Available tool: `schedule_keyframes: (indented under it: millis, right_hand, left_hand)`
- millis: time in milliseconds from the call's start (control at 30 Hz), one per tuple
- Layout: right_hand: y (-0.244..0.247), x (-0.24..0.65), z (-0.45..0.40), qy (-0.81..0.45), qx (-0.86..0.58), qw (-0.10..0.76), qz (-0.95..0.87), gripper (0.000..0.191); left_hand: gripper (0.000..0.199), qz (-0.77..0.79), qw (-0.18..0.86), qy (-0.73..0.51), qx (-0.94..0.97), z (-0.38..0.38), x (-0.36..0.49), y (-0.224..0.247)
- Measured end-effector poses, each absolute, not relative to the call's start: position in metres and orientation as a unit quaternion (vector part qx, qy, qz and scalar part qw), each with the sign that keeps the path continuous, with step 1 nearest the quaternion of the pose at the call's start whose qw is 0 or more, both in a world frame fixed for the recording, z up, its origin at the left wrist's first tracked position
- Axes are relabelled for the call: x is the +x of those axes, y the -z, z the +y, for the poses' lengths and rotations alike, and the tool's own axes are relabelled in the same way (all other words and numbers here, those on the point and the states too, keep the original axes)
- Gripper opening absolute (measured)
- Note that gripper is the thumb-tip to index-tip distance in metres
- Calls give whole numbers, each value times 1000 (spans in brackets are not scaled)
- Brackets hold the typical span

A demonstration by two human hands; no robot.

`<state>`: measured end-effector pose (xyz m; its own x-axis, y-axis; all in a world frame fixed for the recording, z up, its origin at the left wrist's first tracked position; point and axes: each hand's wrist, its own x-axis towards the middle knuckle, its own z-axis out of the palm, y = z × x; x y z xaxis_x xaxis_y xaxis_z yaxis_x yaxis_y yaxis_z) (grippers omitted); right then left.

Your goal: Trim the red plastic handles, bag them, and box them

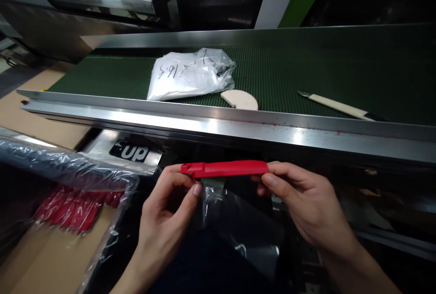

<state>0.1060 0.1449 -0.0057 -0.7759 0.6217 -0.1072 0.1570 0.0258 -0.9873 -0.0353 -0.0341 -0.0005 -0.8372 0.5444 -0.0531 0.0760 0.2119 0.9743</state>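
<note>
A long red plastic part (231, 168) is held level in front of me, just below the near rail of the conveyor. My left hand (170, 210) pinches its notched left end between thumb and fingers. At the smooth right end, my right hand (303, 201) grips it with thumb and fingertips. Beneath the part hangs a clear plastic bag (238, 221); what it is fixed to is hidden.
A green conveyor belt (279, 71) with a metal rail (211, 123) runs across. On it lie a marked plastic bag (190, 76), a beige disc piece (241, 99) and a knife (337, 105). Lower left, a lined box (68, 262) holds several wrapped red parts (73, 210).
</note>
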Motion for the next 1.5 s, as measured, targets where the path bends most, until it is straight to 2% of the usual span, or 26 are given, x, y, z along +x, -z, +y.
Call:
schedule_keyframes:
  millis: [300,700,1167,1333,1500]
  right_hand:
    - [2,106,143,-563,-253,193,-762,11]
    - [10,107,144,-450,-205,231,-838,15]
    - [4,106,139,-462,-126,242,-844,20]
    - [14,111,140,-443,-120,233,-857,28]
    - [21,114,134,-426,-142,200,-871,30]
  left_hand:
    - [14,729,187,-634,181,-40,-42,10]
    - [22,626,243,-739,53,-34,-37,6]
    - [30,544,350,-759,-74,-38,-48,24]
    - [31,530,344,-772,-74,-35,-46,21]
    - [29,570,269,-775,-47,-36,-40,26]
